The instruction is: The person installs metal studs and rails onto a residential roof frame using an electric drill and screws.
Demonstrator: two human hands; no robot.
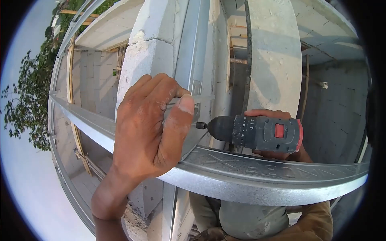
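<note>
My left hand (152, 124) is closed over the metal bracket (197, 132) where the steel channels meet, its thumb pressing on the metal. My right hand (269, 114) is wrapped round the black and red cordless drill (257, 131), seen from above; most of its palm and fingers are hidden under the drill body. The drill points left, and its dark bit holder (201, 125) is at the bracket, just right of my left thumb. Whether a screw sits at the tip is too small to tell. A shiny steel channel (265, 172) runs across below both hands.
An upright-looking steel channel (193, 44) runs along the pale block wall (148, 60). A concrete beam (275, 56) stands to the right. Further metal framing (84, 116) and a bamboo pole (72, 88) are at the left, with a tree (30, 104) beyond.
</note>
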